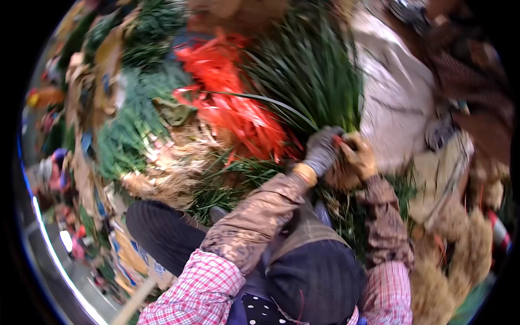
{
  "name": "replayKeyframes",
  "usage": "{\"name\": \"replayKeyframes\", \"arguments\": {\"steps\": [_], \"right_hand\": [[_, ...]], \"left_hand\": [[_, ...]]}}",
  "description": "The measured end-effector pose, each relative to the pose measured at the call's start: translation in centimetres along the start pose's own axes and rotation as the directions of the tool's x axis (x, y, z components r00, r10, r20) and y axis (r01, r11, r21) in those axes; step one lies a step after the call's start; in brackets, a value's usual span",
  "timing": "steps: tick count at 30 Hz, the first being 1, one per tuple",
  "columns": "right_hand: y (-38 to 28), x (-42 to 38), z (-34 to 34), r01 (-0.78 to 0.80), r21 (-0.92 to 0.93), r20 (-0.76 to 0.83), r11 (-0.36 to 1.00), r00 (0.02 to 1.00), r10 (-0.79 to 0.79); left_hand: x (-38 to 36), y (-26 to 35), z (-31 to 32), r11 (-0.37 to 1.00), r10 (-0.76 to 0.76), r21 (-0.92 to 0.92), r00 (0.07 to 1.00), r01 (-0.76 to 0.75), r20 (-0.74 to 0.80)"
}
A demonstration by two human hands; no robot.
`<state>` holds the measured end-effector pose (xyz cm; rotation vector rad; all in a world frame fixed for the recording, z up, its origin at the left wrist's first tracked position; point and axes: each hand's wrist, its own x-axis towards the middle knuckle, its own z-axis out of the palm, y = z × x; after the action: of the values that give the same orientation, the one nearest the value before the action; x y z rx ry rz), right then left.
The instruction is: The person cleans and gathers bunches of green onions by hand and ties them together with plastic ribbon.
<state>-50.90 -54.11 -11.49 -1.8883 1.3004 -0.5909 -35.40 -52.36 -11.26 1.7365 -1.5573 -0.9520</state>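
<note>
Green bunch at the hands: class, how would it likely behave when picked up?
The green bunch would probably bend towards its tips, since its leaves are long and thin. It may splay untidily when lifted, because the leaves fan out widely.

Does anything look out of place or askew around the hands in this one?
Yes, mildly: one long leaf strays sideways from the green bunch, across the red strips, while most leaves fan toward the picture's top. Loose greens lie scattered lower down, unbundled. Nothing looks clearly damaged.
</note>
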Motion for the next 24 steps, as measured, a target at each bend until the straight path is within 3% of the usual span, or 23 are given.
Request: {"name": "replayKeyframes", "arguments": {"steps": [1, 3, 6, 7, 8, 12, 18, 19, 21, 24], "right_hand": [[-1.3, 0.3, -0.5, 0.011, -0.005, -0.021, 1.0, 1.0, -0.011], [0.8, 0.5, -0.4, -0.132, 0.055, 0.108, 0.99, 0.986, 0.125], [0.0, 0.8, -0.2, -0.06, 0.097, 0.106, 0.994, 0.993, 0.049], [-0.5, 0.8, -0.3, 0.006, 0.094, 0.069, 0.996, 0.998, -0.012], [0.0, 0.5, 0.3, -0.021, 0.118, -0.008, 0.993, 1.0, 0.022], [-0.6, 0.5, -0.2, -0.112, 0.104, 0.073, 0.988, 0.992, 0.104], [-1.0, 0.4, -0.8, -0.147, 0.081, 0.135, 0.986, 0.981, 0.136], [-2.4, 0.6, -1.5, -0.156, 0.1, 0.151, 0.983, 0.978, 0.14], [-3.6, 0.4, -1.5, -0.1, 0.121, 0.129, 0.988, 0.988, 0.084], [-3.2, -0.2, -1.2, 0.046, 0.106, 0.05, 0.993, 0.997, -0.051]], "left_hand": [[0.0, -2.0, 1.2, 0.994, 0.045, -0.103, 0.999, -0.047, -0.016], [-0.1, -2.0, 0.3, 0.986, 0.021, -0.168, 0.994, -0.004, 0.103], [-0.4, -4.6, 1.7, 0.933, 0.084, -0.355, 0.994, -0.054, 0.07], [-0.4, -4.4, 1.4, 0.916, 0.048, -0.402, 0.994, -0.003, 0.102], [-0.4, -4.3, 1.0, 0.893, 0.015, -0.447, 0.991, 0.047, 0.134], [-0.3, -2.9, -0.4, 0.756, -0.19, -0.553, 0.925, 0.351, 0.328], [-0.1, -4.6, 0.8, 0.926, -0.042, -0.36, 0.979, 0.112, 0.198], [-0.2, -4.2, 0.5, 0.93, -0.064, -0.344, 0.981, 0.126, 0.185], [-0.5, -2.8, -0.3, 0.938, -0.107, -0.311, 0.981, 0.153, 0.159], [-0.7, -2.7, -0.1, 0.981, -0.033, -0.19, 0.996, 0.048, 0.081]]}}
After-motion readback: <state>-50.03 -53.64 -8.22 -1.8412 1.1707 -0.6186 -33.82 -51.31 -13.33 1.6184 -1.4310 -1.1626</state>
